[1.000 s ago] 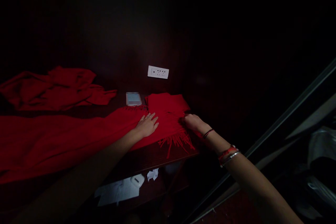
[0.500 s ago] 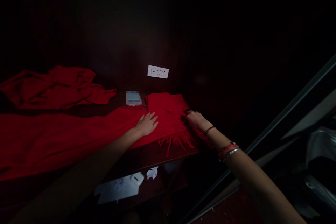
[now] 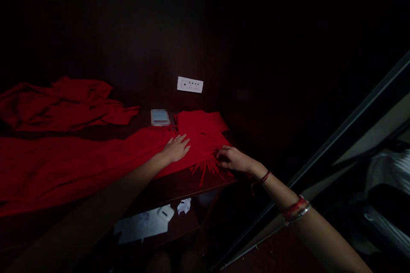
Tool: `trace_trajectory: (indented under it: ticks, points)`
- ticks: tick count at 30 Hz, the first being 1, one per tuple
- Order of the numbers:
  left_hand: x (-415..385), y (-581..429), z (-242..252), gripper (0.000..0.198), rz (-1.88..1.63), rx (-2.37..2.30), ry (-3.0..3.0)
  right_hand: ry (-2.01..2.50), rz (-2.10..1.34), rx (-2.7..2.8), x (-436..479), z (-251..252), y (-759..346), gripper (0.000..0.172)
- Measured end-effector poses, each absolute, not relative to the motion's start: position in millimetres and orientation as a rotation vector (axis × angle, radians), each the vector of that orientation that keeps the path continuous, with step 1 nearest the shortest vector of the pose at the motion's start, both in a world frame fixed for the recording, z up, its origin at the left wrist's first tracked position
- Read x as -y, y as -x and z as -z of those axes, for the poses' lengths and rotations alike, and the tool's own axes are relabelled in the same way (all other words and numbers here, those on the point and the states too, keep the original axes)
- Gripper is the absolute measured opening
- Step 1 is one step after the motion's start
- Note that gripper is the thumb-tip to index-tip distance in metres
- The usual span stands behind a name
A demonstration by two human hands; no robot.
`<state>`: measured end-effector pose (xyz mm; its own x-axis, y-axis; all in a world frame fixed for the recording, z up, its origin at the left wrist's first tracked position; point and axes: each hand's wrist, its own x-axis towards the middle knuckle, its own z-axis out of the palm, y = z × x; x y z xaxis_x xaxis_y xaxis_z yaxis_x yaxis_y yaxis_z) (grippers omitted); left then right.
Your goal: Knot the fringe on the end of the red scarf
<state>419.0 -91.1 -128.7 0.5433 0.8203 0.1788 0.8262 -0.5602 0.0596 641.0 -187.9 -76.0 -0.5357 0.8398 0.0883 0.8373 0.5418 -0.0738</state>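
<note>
A long red scarf (image 3: 96, 158) with fringed ends lies stretched across a dark wooden shelf. My left hand (image 3: 176, 149) rests flat on it, fingers spread, a ring on one finger. Under and beyond that hand, the right part of the scarf lies over a folded red section (image 3: 201, 121). At the scarf's right end, my right hand (image 3: 233, 159) touches the fringe (image 3: 205, 168). Its fingers are loosely bent, with a gap between thumb and forefinger. Bracelets circle the right wrist and forearm.
Another crumpled red cloth (image 3: 67, 104) lies at the back left. Near it is a small blurred pale-blue item (image 3: 159, 117). A white socket panel (image 3: 190, 85) is on the back wall. Below are paper sheets (image 3: 141, 226), a white case (image 3: 165, 213) and crumpled paper (image 3: 184, 206).
My right hand has moved slightly toward me and left along the scarf's end, its fingers now more apart. The left hand stays flat on the scarf. The view has shifted slightly.
</note>
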Motion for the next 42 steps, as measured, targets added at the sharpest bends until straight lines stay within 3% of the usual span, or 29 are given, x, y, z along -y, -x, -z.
trace_trajectory:
  ticks: [7,13,19,24,29,33,39,42]
  points:
    - [90.0,-418.2,129.0,0.046,0.306,1.453,2.754,1.667,0.125,2.602,191.0,84.6,-632.9,0.012]
    - [89.4,-418.7,130.7,0.045,0.32,1.447,2.759,1.615,-0.122,2.79,195.5,65.6,-639.2,0.014]
    - [90.7,-416.0,122.6,0.042,0.35,1.316,2.672,1.697,0.139,2.577,178.0,51.1,-632.3,0.019]
    - [87.8,-399.5,102.3,0.038,0.492,1.457,2.425,1.661,-0.099,2.755,181.4,63.0,-623.1,0.018]
    - [79.6,-370.6,79.8,0.062,0.353,2.101,2.256,1.619,-0.154,2.755,187.2,58.4,-624.4,0.02]
    - [73.0,-350.2,74.9,0.079,0.058,2.132,2.527,1.607,0.026,2.62,162.2,45.6,-606.3,0.02]
    - [64.5,-333.7,80.7,0.036,0.088,1.971,2.548,1.618,0.197,2.697,110.3,47.0,-555.3,0.019]
    - [62.3,-329.2,77.6,0.03,0.284,1.921,2.592,1.67,0.174,2.676,94.5,51.1,-543.0,0.019]
